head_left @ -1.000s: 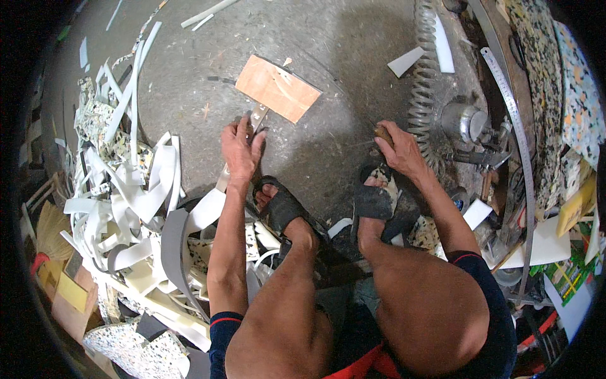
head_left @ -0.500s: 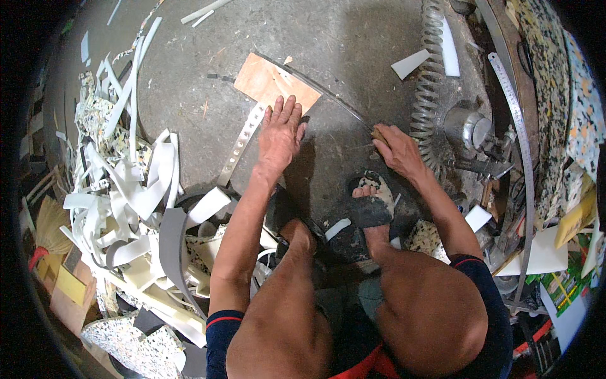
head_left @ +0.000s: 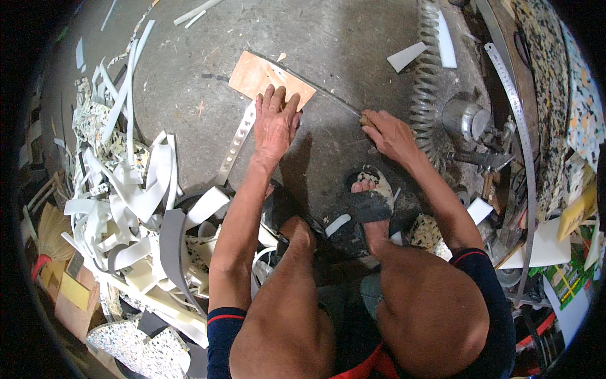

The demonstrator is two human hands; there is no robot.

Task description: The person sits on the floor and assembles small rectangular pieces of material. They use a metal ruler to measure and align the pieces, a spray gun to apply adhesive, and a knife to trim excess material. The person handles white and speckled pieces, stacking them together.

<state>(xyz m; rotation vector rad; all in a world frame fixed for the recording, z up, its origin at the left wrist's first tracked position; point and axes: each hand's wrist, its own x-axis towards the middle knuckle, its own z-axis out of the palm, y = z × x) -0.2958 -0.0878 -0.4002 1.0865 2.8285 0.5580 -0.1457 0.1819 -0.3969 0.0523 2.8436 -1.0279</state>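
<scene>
My left hand [head_left: 276,131] presses with spread fingertips on the near edge of a light brown wooden board [head_left: 251,71] on the floor. Beneath the board's near side, a pale strip with a row of holes [head_left: 236,146] sticks out toward me. My right hand [head_left: 392,138] is closed around the brown handle [head_left: 364,119] of a long, thin, dark blade [head_left: 341,102]. The blade runs along the board's far right edge; whether it touches the board I cannot tell. A small wood chip [head_left: 281,57] lies just beyond the blade.
White and speckled foam offcuts [head_left: 136,183] pile up on the left, with a straw broom [head_left: 55,230] behind them. On the right are a coiled hose [head_left: 426,82], a round metal device [head_left: 464,120] and a long steel ruler [head_left: 514,95]. My sandalled foot [head_left: 369,196] stands between my hands.
My right hand has moved slightly away from me and left, bringing the handle closer to the board. My left hand stays on the board, its fingers a little more bent. The whole view has shifted slightly.
</scene>
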